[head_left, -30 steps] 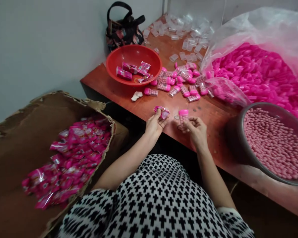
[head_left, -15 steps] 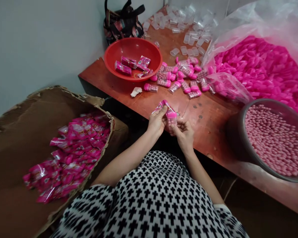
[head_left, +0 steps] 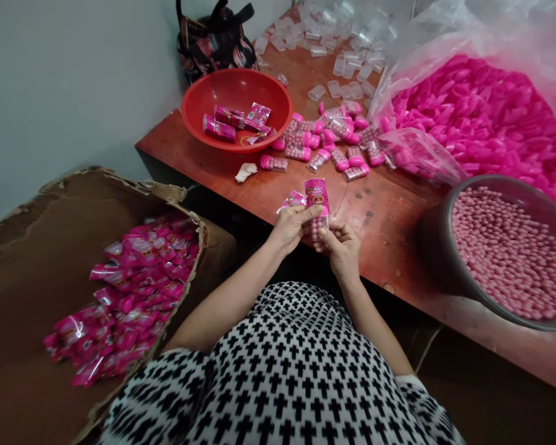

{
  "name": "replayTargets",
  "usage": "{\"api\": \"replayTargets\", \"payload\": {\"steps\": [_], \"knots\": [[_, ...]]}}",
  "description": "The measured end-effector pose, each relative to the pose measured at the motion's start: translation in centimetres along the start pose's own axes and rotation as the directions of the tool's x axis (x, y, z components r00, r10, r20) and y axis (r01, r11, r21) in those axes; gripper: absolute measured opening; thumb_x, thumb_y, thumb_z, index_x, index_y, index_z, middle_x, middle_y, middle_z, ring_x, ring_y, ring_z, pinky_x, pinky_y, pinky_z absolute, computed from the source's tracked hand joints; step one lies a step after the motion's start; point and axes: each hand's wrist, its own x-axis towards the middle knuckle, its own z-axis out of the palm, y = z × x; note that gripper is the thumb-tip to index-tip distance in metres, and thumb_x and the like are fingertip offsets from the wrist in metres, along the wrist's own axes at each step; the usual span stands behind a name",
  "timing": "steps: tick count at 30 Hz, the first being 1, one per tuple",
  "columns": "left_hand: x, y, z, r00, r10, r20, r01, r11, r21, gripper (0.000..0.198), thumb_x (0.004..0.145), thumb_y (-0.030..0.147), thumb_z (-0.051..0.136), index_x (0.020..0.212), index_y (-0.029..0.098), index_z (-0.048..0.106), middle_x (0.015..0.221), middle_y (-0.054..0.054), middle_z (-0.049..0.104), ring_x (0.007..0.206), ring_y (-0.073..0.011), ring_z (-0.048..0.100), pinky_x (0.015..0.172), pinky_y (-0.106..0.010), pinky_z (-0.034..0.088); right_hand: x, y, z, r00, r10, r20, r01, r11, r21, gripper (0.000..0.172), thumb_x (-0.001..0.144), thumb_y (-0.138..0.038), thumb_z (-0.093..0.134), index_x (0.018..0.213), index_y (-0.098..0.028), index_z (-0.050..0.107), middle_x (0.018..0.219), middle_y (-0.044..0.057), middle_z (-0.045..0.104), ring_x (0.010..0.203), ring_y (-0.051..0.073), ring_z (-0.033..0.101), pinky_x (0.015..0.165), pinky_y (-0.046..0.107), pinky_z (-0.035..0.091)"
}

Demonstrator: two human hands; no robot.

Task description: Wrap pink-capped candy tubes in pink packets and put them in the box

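In the head view, your left hand (head_left: 291,230) has its grip pinched on a printed pink wrapper (head_left: 317,189); your right hand (head_left: 345,252) grasps a bead-filled bottle (head_left: 319,228) low down, at the near edge of the surface (head_left: 384,232). The bottle's long axis lines up with the wrapper's, pointing away from you; I cannot tell whether its end is inside.

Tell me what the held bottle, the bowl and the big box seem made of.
Bottle: likely clear plastic, its walls see-through; glass can't be ruled out.
Bowl: probably red plastic, smooth with a soft sheen.
Box: apparently cardboard, matte brown, edges torn ragged.
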Motion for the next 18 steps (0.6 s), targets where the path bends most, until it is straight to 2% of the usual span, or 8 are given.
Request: {"api": "replayTargets", "payload": {"steps": [2, 6, 8, 11, 15, 18], "knots": [[0.0, 0.1, 0.0, 1.000, -0.002, 0.003, 0.002, 1.000, 0.026, 0.031, 0.053, 0.030, 0.086, 0.060, 0.009, 0.064, 0.055, -0.003, 0.062, 0.049, -0.0098, 0.056, 0.054, -0.024, 0.047, 0.1, 0.0, -0.1, 1.000, 0.009, 0.005, -0.009, 1.000, 0.030, 0.026, 0.070, -0.034, 0.074, 0.086, -0.020, 0.058, 0.064, -0.004, 0.069, 0.046, 0.010, 0.061, 0.045, 0.023, 0.052], [-0.2, 0.0, 0.3, 0.998, 0.061, -0.035, -0.059, 0.997, 0.057, 0.031, 0.055, 0.033, 0.084, 0.063, 0.009, 0.066, 0.059, -0.003, 0.064, 0.051, -0.0101, 0.058, 0.056, -0.024, 0.048, 0.1, -0.1, 0.0, 0.991, -0.113, -0.076, 0.108, 0.992, -0.056, 0.024, 0.070, -0.031, 0.075, 0.085, -0.019, 0.060, 0.072, -0.002, 0.072, 0.054, 0.010, 0.064, 0.052, 0.023, 0.055], [-0.3, -0.2, 0.5, 0.994, 0.088, -0.070, -0.085, 0.995, 0.050, 0.031, 0.054, 0.033, 0.084, 0.061, 0.009, 0.065, 0.056, -0.002, 0.062, 0.049, -0.0091, 0.056, 0.053, -0.023, 0.046, 0.0, 0.0, 0.0, 0.994, -0.090, -0.065, 0.088, 0.996, -0.033, 0.023, 0.071, -0.030, 0.075, 0.085, -0.019, 0.061, 0.069, -0.003, 0.071, 0.051, 0.009, 0.063, 0.049, 0.022, 0.053], [-0.7, -0.5, 0.7, 0.994, 0.062, -0.084, -0.060, 0.998, 0.025, 0.032, 0.053, 0.033, 0.084, 0.058, 0.010, 0.064, 0.053, -0.001, 0.060, 0.044, -0.0082, 0.052, 0.048, -0.023, 0.043, -0.2, 0.1, 0.2, 0.999, -0.006, -0.048, 0.009, 0.999, 0.052, 0.024, 0.071, -0.032, 0.074, 0.085, -0.018, 0.060, 0.064, -0.003, 0.070, 0.045, 0.010, 0.060, 0.043, 0.021, 0.050], [-1.4, -0.8, 0.8, 0.997, 0.045, -0.057, -0.043, 0.999, 0.026, 0.030, 0.056, 0.033, 0.083, 0.064, 0.009, 0.067, 0.059, -0.004, 0.064, 0.048, -0.0090, 0.055, 0.048, -0.022, 0.044, -0.4, 0.2, 0.5, 0.989, -0.070, -0.127, 0.069, 0.998, -0.008, 0.026, 0.069, -0.033, 0.075, 0.084, -0.018, 0.061, 0.073, 0.000, 0.073, 0.056, 0.012, 0.066, 0.049, 0.023, 0.054], [-1.7, -0.8, 0.7, 0.995, 0.062, -0.073, -0.062, 0.998, 0.002, 0.031, 0.056, 0.034, 0.083, 0.064, 0.009, 0.067, 0.056, -0.002, 0.061, 0.046, -0.0081, 0.053, 0.046, -0.021, 0.042, -0.4, 0.3, 0.6, 0.996, -0.032, -0.088, 0.035, 0.999, 0.027, 0.025, 0.070, -0.033, 0.075, 0.084, -0.018, 0.061, 0.067, -0.002, 0.071, 0.049, 0.010, 0.063, 0.045, 0.022, 0.051]]}}
